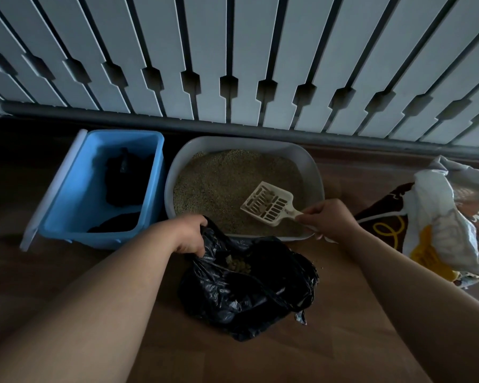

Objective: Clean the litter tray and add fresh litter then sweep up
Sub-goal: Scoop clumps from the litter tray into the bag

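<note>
Two bare forearms reach in from the bottom edge, both hands busy.

Left hand [190, 234]: fingers curled over the rim of a crumpled black plastic bin bag [246, 294] and gripping it, holding its mouth up. The bag sits on the brown wooden floor [260, 360], just in front of the tray. A small heap of tan clumps [238, 265] shows inside the opening.

Right hand [329, 219]: clenched round the handle of a cream plastic slotted scoop [266, 203]. The scoop's blade is over the near right part of the tray, pointing away and left. A few brownish clumps lie at its far end.

Grey oval plastic litter tray [174, 167]: on the floor directly beyond the bag, filled with beige granular litter [227, 178]. Its near rim is partly hidden by the bag and by the right hand.

Left of the tray, just beside it: light blue rectangular plastic bin [67, 194], tilted in view, with a pale strip along its left edge. It holds dark things, too dim to identify.

Right of the tray, apart from it: crumpled white, brown and yellow printed sack [440, 222], lying open-topped on the floor.

Behind everything: a grey horizontal rail [150, 117] and a row of white notched slats [233, 51] rising from it.
</note>
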A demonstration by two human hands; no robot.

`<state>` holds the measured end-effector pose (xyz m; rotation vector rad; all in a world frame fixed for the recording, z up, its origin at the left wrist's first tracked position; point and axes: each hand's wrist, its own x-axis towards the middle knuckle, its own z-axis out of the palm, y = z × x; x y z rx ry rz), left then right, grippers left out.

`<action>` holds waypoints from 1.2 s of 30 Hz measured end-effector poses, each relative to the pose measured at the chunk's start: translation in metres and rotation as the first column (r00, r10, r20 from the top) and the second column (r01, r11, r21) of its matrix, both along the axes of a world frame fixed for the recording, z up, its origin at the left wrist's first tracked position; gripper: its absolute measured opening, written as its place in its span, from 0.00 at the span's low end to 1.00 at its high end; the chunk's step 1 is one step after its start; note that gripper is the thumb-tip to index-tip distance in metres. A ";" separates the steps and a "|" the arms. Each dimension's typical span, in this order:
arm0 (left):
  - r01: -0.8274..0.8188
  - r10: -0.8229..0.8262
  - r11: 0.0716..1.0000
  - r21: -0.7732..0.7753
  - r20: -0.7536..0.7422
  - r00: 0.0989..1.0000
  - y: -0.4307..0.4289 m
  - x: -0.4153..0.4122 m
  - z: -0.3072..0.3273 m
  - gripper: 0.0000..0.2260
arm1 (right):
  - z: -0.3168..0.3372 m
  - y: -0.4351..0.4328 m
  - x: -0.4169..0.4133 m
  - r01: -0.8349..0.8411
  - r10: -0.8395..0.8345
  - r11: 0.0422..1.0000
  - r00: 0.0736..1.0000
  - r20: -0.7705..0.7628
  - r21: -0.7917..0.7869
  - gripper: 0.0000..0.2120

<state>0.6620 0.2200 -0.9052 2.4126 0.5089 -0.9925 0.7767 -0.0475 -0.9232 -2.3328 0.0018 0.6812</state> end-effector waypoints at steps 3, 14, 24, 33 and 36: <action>-0.012 0.012 1.000 0.006 0.002 1.000 0.000 -0.006 0.002 0.39 | 0.000 -0.001 -0.004 -0.003 0.003 1.000 1.000 0.006 -0.001 0.05; -0.016 0.016 1.000 0.006 0.011 1.000 0.003 -0.020 0.016 0.44 | 0.010 -0.002 -0.013 -0.026 0.026 1.000 0.999 0.018 -0.002 0.05; -0.078 0.078 0.997 -0.014 0.019 0.997 0.005 -0.037 0.022 0.47 | 0.044 0.006 -0.032 -0.230 0.228 0.969 0.973 0.029 0.090 0.05; -0.054 0.056 0.998 -0.028 0.056 0.997 -0.005 -0.036 0.025 0.47 | 0.050 0.026 -0.065 -0.572 0.746 0.640 0.623 0.235 -0.513 0.10; -0.039 0.040 0.999 -0.007 0.072 0.997 -0.005 -0.035 0.027 0.47 | 0.049 0.035 -0.073 -0.616 0.840 0.537 0.454 0.298 -0.576 0.11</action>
